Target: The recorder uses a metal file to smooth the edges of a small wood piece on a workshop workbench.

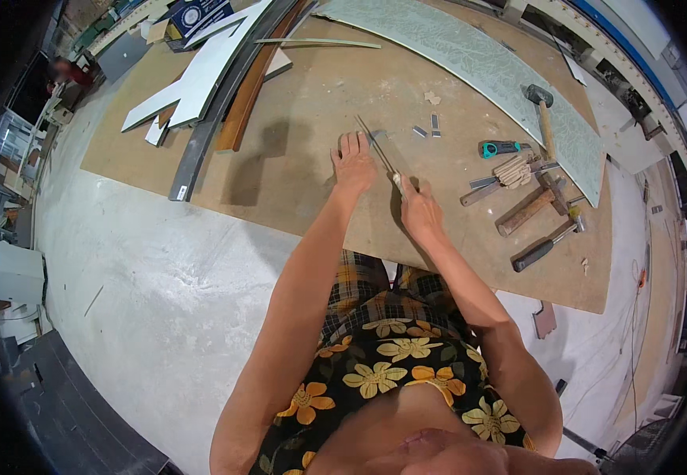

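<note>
My right hand [421,212] grips the pale handle of a long, thin, dark-bladed tool that looks like a file [379,150]. The blade points away and to the left over the brown board-topped table [304,119]. Just left of the blade my left hand [354,165] lies palm down with its fingers stretched out, and the fingertips seem to touch a small grey piece [377,135] that is hard to make out. Two small grey rectangular pieces, one lying slanted [419,131] and one upright in view [435,122], rest farther off to the right.
On the right lie a teal-and-black utility knife [504,149], a wooden-handled hammer [524,212], a black-handled hammer [545,247], wood shims [513,172] and a mallet [546,119]. A patterned green panel [470,55] spans the far side. White boards [201,83] and a dark bar [201,158] lie left.
</note>
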Tool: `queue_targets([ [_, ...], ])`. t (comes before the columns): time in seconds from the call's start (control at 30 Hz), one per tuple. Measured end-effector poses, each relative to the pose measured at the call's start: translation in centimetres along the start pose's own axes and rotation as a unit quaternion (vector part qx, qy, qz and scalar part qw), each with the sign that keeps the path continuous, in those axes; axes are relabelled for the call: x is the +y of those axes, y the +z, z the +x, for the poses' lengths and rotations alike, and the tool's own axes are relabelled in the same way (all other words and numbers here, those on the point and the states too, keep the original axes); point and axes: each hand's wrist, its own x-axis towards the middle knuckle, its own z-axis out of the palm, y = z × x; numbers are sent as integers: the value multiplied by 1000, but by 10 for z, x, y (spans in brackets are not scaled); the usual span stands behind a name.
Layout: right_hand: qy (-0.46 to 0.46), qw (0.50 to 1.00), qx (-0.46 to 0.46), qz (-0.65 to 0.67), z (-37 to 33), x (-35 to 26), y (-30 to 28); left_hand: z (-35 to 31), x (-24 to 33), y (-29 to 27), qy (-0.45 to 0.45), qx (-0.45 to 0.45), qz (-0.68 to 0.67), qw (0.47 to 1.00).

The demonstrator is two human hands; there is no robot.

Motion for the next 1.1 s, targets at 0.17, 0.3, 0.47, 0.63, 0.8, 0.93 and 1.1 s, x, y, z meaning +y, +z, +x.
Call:
queue_targets([
  [0.17, -35, 998, 42, -18, 66, -25, 15, -2, 2, -2, 3, -9, 8, 1000],
  [0.3, -25, 998, 52, -9, 90, -35, 20, 1, 6, -3, 2, -18, 23, 1000],
  [0.47, -38, 999, 33, -20, 57, -21, 19, 1, -1, 3, -6, -8, 15, 1000],
  [0.63, -37, 999, 11, -20, -19, 10, -4, -1, 3, -3, -6, -34, 11, 999],
  [0.8, -9, 999, -33, -22, -39, 17, -17, 0, 5, -8, -8, -48, 17, 999],
  [0.93, -28, 999, -1, -34, -9, 11, -5, 1, 2, 3, -12, -27, 22, 999],
  [1.1, -47, 998, 27, -32, 63, -16, 11, 2, 1, 8, -10, -5, 2, 1000],
])
